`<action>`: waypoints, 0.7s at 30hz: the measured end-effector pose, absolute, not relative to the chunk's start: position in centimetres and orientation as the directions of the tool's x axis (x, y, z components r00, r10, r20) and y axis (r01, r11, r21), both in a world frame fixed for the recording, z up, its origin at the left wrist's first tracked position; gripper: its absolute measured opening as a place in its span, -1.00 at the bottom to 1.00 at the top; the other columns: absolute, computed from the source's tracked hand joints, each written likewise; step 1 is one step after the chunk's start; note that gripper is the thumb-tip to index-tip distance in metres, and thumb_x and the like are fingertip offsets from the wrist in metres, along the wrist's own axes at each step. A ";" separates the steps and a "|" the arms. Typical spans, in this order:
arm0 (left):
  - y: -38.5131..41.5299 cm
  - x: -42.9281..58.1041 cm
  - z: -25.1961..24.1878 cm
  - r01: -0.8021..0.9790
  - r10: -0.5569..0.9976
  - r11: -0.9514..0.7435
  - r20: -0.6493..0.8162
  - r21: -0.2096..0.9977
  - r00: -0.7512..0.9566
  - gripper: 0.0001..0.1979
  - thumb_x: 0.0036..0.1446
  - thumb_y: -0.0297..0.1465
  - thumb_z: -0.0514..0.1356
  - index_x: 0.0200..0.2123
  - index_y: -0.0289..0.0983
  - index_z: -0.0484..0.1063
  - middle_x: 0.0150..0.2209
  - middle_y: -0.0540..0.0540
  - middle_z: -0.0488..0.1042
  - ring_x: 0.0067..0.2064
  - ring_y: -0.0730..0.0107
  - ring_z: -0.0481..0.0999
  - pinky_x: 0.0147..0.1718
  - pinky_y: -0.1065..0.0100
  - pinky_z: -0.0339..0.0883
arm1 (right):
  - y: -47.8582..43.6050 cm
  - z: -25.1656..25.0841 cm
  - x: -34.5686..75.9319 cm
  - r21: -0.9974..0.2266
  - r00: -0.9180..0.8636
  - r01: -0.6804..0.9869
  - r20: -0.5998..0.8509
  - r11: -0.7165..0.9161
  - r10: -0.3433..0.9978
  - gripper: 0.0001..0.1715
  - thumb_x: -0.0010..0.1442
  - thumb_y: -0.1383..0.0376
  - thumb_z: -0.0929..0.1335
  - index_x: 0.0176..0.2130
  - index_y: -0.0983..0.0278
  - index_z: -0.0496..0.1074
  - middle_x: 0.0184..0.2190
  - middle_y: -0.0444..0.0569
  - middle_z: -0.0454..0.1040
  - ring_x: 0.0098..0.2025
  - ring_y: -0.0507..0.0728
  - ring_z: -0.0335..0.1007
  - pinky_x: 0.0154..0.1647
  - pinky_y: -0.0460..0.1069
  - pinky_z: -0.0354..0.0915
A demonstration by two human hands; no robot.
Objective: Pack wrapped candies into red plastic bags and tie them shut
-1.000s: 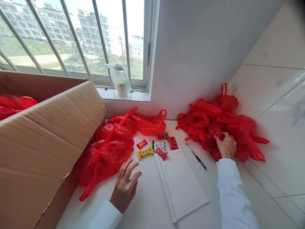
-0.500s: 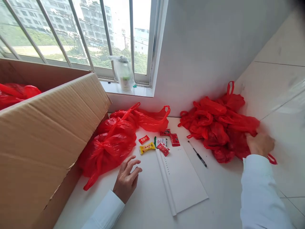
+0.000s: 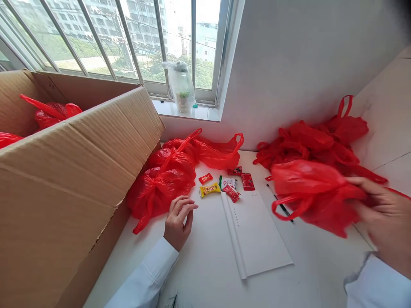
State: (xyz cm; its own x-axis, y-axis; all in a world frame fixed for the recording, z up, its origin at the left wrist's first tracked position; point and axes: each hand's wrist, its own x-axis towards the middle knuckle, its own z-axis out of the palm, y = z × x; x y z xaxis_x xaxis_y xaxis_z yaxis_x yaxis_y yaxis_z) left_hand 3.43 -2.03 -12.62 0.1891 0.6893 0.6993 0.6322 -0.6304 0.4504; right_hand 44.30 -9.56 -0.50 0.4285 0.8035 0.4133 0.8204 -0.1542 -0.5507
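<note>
My right hand [image 3: 385,214] grips a red plastic bag [image 3: 311,192] by its right side, held up over the tabletop, and motion blurs both a little. Behind it more red plastic bags [image 3: 321,139] lie heaped against the wall. My left hand [image 3: 180,222] hovers above the table with fingers half curled and the thumb apart; nothing is in it. Just behind that hand are filled red bags [image 3: 163,184]. Small snack packets lie in the middle: a yellow packet [image 3: 210,189], a green-and-white one [image 3: 226,183] and several red packets [image 3: 248,182].
A notebook [image 3: 260,239] lies open at the front of the white table. The held bag partly covers a black pen [image 3: 284,207]. At left stands a big cardboard box [image 3: 80,171] with red bags inside. A bagged jar [image 3: 183,92] sits on the windowsill by the barred window.
My right hand has lifted a red bag off the heap and brought it toward me. My left hand stays near the same spot, its fingers a bit more curled. The view has turned slightly left.
</note>
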 end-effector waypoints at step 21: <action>-5.0 3.9 -8.7 0.573 0.592 -0.780 0.597 0.253 0.541 -0.50 0.20 -0.47 0.13 0.20 -0.30 0.18 0.06 -0.22 0.41 0.16 0.07 0.27 0.13 0.01 0.21 | -7.3 -5.9 24.0 -0.544 -0.227 0.721 0.399 0.429 0.888 -0.60 0.14 0.09 0.41 -0.07 0.21 0.35 -0.16 0.01 0.44 -0.09 0.24 0.29 -0.06 0.14 0.28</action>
State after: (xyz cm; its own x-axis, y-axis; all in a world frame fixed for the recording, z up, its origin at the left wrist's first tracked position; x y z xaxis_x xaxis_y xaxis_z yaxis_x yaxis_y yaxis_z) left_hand 3.90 -5.01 -8.72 0.5414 0.5918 0.5972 0.5731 -0.7795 0.2528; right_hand 23.96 -7.33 -5.94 -0.2271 0.8884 0.3991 0.7214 0.4287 -0.5438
